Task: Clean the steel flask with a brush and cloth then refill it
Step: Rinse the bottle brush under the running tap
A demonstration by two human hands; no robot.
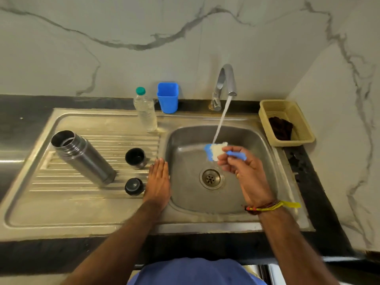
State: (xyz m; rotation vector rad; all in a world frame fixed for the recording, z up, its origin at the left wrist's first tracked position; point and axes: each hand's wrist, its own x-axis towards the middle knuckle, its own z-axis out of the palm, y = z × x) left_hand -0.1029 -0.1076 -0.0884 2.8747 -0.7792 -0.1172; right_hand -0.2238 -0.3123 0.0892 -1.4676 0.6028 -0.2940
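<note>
One steel flask (83,156) (dark, capless, open-mouthed) upright on drainboard (61,202).

Our left hand (158,179) is flat, palm down, fingers together and pointing away from us, arm stretched straight out. Our right hand (240,165) is raised further right, fingers pinched shut, wrist bent a bit, with thread bands round the wrist (265,206).

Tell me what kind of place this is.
Likely a home kitchen: a steel sink with drainboard set in a dark counter, a running tap, and marble-look wall tiles behind.
</note>
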